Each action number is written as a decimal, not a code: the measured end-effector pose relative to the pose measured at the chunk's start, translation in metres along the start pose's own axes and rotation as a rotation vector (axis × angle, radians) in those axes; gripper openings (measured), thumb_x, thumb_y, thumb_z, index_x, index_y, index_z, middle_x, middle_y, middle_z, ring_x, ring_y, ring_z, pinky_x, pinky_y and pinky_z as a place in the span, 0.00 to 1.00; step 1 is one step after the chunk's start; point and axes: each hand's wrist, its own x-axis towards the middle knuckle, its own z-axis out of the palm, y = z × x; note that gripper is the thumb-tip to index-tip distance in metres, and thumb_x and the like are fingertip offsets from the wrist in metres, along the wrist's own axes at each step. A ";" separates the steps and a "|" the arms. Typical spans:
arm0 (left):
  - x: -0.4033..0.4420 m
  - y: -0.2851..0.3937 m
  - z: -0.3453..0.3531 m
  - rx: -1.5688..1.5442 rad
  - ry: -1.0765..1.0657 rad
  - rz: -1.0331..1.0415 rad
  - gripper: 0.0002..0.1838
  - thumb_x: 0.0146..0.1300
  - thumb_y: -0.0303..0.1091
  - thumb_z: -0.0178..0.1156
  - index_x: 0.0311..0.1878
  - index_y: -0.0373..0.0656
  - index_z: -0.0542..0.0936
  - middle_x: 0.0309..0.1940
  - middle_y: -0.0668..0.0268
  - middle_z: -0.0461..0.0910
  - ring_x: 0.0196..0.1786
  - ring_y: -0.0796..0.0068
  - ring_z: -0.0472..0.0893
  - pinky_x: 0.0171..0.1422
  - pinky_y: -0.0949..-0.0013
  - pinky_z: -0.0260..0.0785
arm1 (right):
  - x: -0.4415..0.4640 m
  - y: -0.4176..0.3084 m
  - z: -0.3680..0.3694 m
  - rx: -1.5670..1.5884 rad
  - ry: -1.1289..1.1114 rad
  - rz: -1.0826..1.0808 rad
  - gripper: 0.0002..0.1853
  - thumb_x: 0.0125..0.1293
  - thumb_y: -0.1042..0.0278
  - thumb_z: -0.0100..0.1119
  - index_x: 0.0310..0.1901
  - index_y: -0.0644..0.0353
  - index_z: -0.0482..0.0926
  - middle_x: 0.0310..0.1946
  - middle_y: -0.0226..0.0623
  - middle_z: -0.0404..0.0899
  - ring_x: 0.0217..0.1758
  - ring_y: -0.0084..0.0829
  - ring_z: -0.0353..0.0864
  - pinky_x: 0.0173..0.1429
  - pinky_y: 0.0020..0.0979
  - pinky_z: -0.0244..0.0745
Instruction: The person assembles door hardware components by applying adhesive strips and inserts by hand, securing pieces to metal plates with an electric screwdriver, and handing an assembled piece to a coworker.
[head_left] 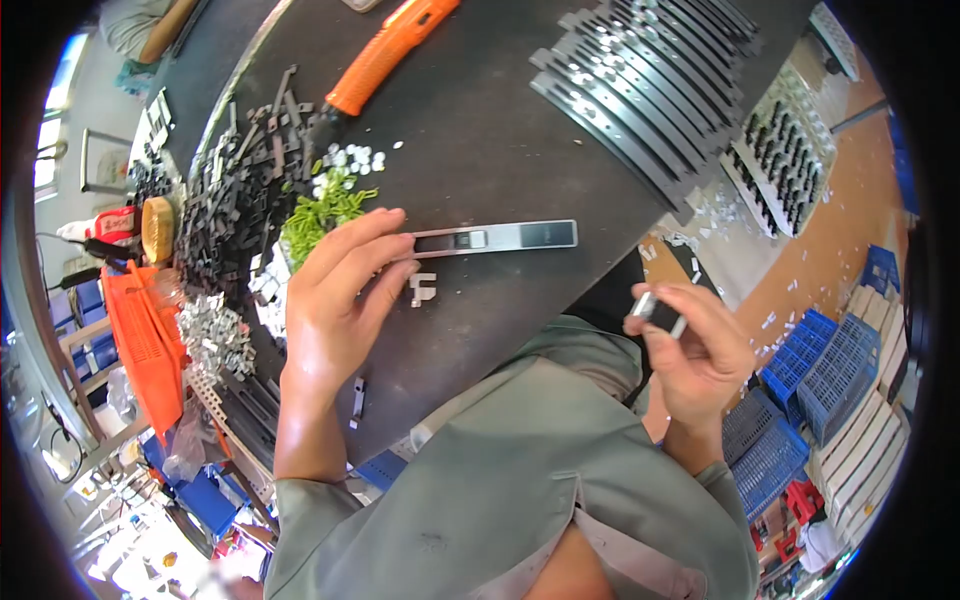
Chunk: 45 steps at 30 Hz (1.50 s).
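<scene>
A long, narrow silver metal channel [500,237] with a dark panel at its right end lies on the dark worktable [480,150]. My left hand [340,285] has its fingertips and thumb closed around the left end of it. Just below the left thumb rests a small pale bracket-like piece [423,289]. My right hand [700,350] is off to the right, past the table edge, pinching a small black-and-white block [661,313] between thumb and fingers. Green plastic pieces [322,212] are heaped beside the left hand.
An orange power screwdriver [385,60] lies at the back. Dark metal parts [235,190] and pale small parts [213,335] are piled at left. Finished-looking long strips [640,90] lie in a row back right. Blue crates [825,370] stand on the floor; another person's arm [168,30] shows far left.
</scene>
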 end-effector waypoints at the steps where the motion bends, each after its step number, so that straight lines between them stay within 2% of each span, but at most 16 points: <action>1: -0.003 -0.006 0.000 0.012 0.003 -0.012 0.14 0.56 0.19 0.71 0.47 0.35 0.85 0.54 0.54 0.85 0.59 0.56 0.84 0.63 0.62 0.76 | -0.001 0.004 -0.002 0.018 0.017 -0.003 0.18 0.60 0.87 0.66 0.53 0.74 0.82 0.48 0.54 0.84 0.50 0.38 0.86 0.52 0.35 0.84; 4: -0.010 -0.020 0.004 0.101 -0.089 0.089 0.13 0.55 0.22 0.73 0.45 0.39 0.86 0.55 0.57 0.84 0.61 0.52 0.82 0.63 0.57 0.76 | 0.001 0.005 0.000 0.110 0.058 0.029 0.18 0.61 0.89 0.64 0.54 0.76 0.81 0.49 0.56 0.83 0.50 0.38 0.86 0.50 0.34 0.86; 12: 0.003 -0.023 0.039 0.056 -0.071 0.296 0.17 0.55 0.28 0.72 0.49 0.43 0.86 0.54 0.60 0.82 0.58 0.55 0.82 0.60 0.57 0.76 | 0.002 0.002 0.006 0.088 0.026 -0.025 0.18 0.61 0.90 0.63 0.54 0.77 0.80 0.49 0.56 0.82 0.48 0.39 0.86 0.47 0.34 0.88; 16: 0.007 -0.027 0.048 0.070 -0.094 0.320 0.17 0.56 0.28 0.71 0.50 0.44 0.86 0.54 0.60 0.82 0.57 0.57 0.82 0.58 0.57 0.77 | 0.000 0.001 0.007 0.089 0.052 -0.012 0.18 0.61 0.90 0.63 0.55 0.77 0.80 0.49 0.56 0.82 0.48 0.39 0.86 0.47 0.35 0.88; 21: 0.010 -0.041 0.054 0.061 -0.116 0.394 0.24 0.49 0.26 0.70 0.53 0.48 0.86 0.51 0.61 0.82 0.50 0.60 0.82 0.53 0.59 0.76 | -0.002 0.000 0.008 0.091 0.063 0.009 0.18 0.62 0.90 0.63 0.54 0.77 0.80 0.49 0.56 0.82 0.48 0.39 0.86 0.48 0.34 0.88; 26: 0.007 -0.037 0.054 0.065 -0.121 0.394 0.26 0.48 0.24 0.69 0.54 0.49 0.86 0.49 0.62 0.81 0.49 0.60 0.82 0.52 0.60 0.76 | 0.000 -0.002 0.010 0.100 0.081 0.041 0.18 0.62 0.91 0.62 0.54 0.77 0.80 0.49 0.55 0.82 0.48 0.38 0.86 0.49 0.34 0.88; 29: 0.006 -0.033 0.052 0.059 -0.109 0.404 0.26 0.48 0.22 0.69 0.55 0.49 0.86 0.48 0.61 0.81 0.48 0.59 0.82 0.51 0.60 0.76 | 0.002 0.000 0.008 0.103 0.096 0.050 0.18 0.62 0.92 0.61 0.55 0.76 0.81 0.49 0.53 0.82 0.45 0.36 0.86 0.49 0.33 0.87; 32: 0.005 -0.026 0.042 -0.004 -0.109 0.392 0.26 0.49 0.21 0.70 0.55 0.48 0.86 0.49 0.59 0.81 0.48 0.58 0.82 0.51 0.61 0.76 | 0.005 -0.002 0.007 0.127 0.119 0.153 0.18 0.61 0.92 0.62 0.55 0.76 0.81 0.48 0.49 0.82 0.43 0.32 0.86 0.47 0.30 0.86; 34: 0.005 -0.019 0.034 -0.102 -0.119 0.372 0.24 0.49 0.20 0.71 0.53 0.47 0.87 0.50 0.58 0.82 0.48 0.56 0.82 0.51 0.60 0.76 | 0.008 0.002 0.002 0.187 0.083 0.195 0.18 0.62 0.91 0.62 0.55 0.75 0.81 0.47 0.47 0.82 0.42 0.30 0.86 0.46 0.29 0.85; 35: 0.005 -0.016 0.032 -0.100 -0.082 0.392 0.23 0.49 0.24 0.70 0.52 0.48 0.88 0.47 0.59 0.82 0.45 0.57 0.82 0.48 0.59 0.76 | 0.009 0.002 0.001 0.222 0.079 0.249 0.18 0.62 0.91 0.62 0.55 0.75 0.81 0.47 0.46 0.82 0.41 0.30 0.86 0.46 0.29 0.85; 39: 0.005 -0.005 0.019 -0.129 -0.116 0.446 0.22 0.51 0.24 0.70 0.52 0.48 0.88 0.47 0.58 0.83 0.44 0.58 0.82 0.47 0.60 0.76 | 0.012 0.006 -0.004 0.330 -0.022 0.296 0.16 0.66 0.87 0.61 0.56 0.74 0.81 0.47 0.42 0.82 0.42 0.25 0.85 0.45 0.24 0.82; 43: 0.009 -0.001 0.015 -0.090 -0.147 0.494 0.20 0.54 0.25 0.68 0.51 0.48 0.89 0.47 0.58 0.83 0.43 0.59 0.82 0.47 0.60 0.75 | 0.014 0.008 -0.002 0.291 -0.029 0.246 0.16 0.64 0.86 0.64 0.54 0.74 0.83 0.44 0.47 0.85 0.36 0.26 0.85 0.39 0.24 0.82; 45: 0.009 -0.001 0.014 -0.082 -0.156 0.510 0.19 0.54 0.26 0.68 0.51 0.48 0.89 0.47 0.58 0.83 0.43 0.59 0.82 0.47 0.60 0.75 | 0.015 0.006 -0.005 0.263 -0.133 0.240 0.15 0.66 0.86 0.63 0.54 0.70 0.83 0.43 0.40 0.83 0.38 0.21 0.83 0.41 0.22 0.80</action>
